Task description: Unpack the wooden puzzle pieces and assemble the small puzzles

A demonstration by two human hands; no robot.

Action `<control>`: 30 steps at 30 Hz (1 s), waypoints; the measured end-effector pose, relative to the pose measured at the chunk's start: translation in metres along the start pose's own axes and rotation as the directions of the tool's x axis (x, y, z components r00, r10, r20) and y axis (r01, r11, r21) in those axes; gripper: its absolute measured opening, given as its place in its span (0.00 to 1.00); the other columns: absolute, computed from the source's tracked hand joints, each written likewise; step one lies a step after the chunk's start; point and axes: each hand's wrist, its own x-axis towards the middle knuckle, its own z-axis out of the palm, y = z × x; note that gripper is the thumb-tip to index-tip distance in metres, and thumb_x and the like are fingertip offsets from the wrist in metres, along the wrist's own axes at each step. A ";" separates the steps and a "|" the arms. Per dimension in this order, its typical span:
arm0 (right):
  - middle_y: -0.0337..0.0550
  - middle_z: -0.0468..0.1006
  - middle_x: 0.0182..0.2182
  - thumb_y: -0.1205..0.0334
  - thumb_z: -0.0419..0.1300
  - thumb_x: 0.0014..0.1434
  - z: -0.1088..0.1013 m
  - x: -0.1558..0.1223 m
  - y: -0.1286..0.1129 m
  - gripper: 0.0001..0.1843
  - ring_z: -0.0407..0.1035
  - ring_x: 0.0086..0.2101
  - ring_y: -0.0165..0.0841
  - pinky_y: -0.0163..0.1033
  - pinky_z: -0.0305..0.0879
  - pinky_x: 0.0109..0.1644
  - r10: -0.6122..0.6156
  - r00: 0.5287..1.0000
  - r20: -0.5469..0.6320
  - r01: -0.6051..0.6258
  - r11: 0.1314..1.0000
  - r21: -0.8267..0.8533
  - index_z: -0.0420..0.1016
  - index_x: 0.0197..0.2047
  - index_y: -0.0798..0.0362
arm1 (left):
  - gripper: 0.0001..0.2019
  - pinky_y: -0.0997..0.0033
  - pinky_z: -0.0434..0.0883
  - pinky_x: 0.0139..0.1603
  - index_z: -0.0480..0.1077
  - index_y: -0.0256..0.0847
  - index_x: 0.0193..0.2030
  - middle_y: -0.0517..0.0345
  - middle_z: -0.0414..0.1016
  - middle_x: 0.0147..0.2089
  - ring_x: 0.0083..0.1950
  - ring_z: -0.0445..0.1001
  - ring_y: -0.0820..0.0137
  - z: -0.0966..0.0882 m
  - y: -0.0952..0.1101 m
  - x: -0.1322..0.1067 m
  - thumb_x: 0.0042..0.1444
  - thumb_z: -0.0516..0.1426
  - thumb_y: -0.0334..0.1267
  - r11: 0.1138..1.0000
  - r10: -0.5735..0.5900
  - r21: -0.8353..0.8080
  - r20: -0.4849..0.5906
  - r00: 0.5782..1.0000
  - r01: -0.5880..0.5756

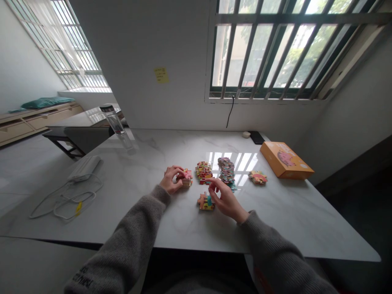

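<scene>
My left hand [171,179] has its thumb and fingers around the near-left stack of jigsaw puzzle pieces [186,179], whose top piece is pink. My right hand [228,201] is above the table with thumb and forefinger curved and apart, and nothing shows between them. Just under its fingertips lies a small pile of puzzle pieces [206,202], orange, teal and yellow, partly covered by the hand. Behind it a leaning row of red and yellow puzzle pieces [203,170] and a longer row of mixed-colour puzzle pieces [226,169] run away from me.
A small pile of puzzle pieces [257,177] lies right, near an orange box [286,160]. At the back are a black phone [256,137] and a white case [246,134]. A glass bottle [113,119], a white device [85,168] and its cable [64,200] are left.
</scene>
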 end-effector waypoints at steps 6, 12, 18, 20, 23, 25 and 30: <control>0.45 0.72 0.41 0.71 0.56 0.63 -0.005 -0.002 0.005 0.12 0.66 0.43 0.38 0.46 0.66 0.50 -0.069 0.987 0.145 0.091 0.984 -0.154 0.72 0.48 0.48 | 0.12 0.50 0.62 0.61 0.71 0.42 0.40 0.52 0.71 0.52 0.53 0.66 0.58 -0.001 0.003 -0.002 0.47 0.55 0.30 0.999 0.038 0.024 -0.038 0.999 -0.037; 0.45 0.70 0.44 0.64 0.67 0.55 -0.013 -0.005 0.005 0.15 0.63 0.45 0.41 0.48 0.66 0.52 -0.075 0.928 0.365 0.178 0.950 -0.255 0.72 0.45 0.47 | 0.14 0.53 0.65 0.55 0.70 0.43 0.43 0.51 0.73 0.47 0.50 0.68 0.58 -0.003 0.036 -0.012 0.48 0.56 0.31 0.952 0.286 0.130 -0.064 0.956 -0.276; 0.44 0.70 0.43 0.62 0.70 0.54 -0.017 -0.004 0.003 0.18 0.63 0.44 0.40 0.48 0.66 0.50 -0.073 0.916 0.395 0.193 0.942 -0.275 0.71 0.46 0.48 | 0.12 0.54 0.65 0.53 0.71 0.43 0.44 0.52 0.75 0.44 0.48 0.70 0.58 0.010 0.067 -0.024 0.51 0.58 0.34 0.813 0.524 0.183 0.182 0.832 -0.552; 0.44 0.70 0.44 0.60 0.70 0.55 -0.017 -0.004 0.004 0.17 0.63 0.45 0.41 0.48 0.66 0.51 -0.080 0.927 0.366 0.186 0.947 -0.264 0.71 0.47 0.47 | 0.15 0.54 0.65 0.52 0.70 0.43 0.48 0.51 0.75 0.45 0.49 0.70 0.58 0.014 0.069 -0.025 0.52 0.59 0.37 0.816 0.520 0.163 0.213 0.827 -0.555; 0.45 0.71 0.45 0.59 0.69 0.57 -0.017 -0.003 0.002 0.17 0.64 0.47 0.41 0.48 0.66 0.52 -0.101 0.949 0.299 0.170 0.962 -0.214 0.71 0.48 0.47 | 0.20 0.53 0.65 0.54 0.69 0.43 0.52 0.49 0.74 0.50 0.51 0.69 0.56 0.015 0.068 -0.025 0.52 0.61 0.43 0.840 0.490 0.126 0.242 0.837 -0.528; 0.46 0.71 0.46 0.59 0.69 0.58 -0.018 -0.003 0.000 0.17 0.64 0.47 0.41 0.48 0.66 0.52 -0.114 0.956 0.270 0.165 0.971 -0.173 0.70 0.48 0.47 | 0.21 0.53 0.65 0.54 0.68 0.43 0.52 0.49 0.73 0.51 0.53 0.69 0.55 0.016 0.067 -0.025 0.51 0.61 0.44 0.855 0.470 0.116 0.241 0.849 -0.506; 0.47 0.70 0.47 0.61 0.68 0.59 -0.018 -0.003 -0.002 0.17 0.65 0.48 0.41 0.48 0.67 0.53 -0.142 0.961 0.238 0.176 0.976 -0.125 0.69 0.50 0.47 | 0.15 0.54 0.66 0.55 0.69 0.44 0.46 0.50 0.73 0.51 0.53 0.69 0.57 0.017 0.068 -0.026 0.50 0.61 0.38 0.882 0.438 0.099 0.193 0.878 -0.462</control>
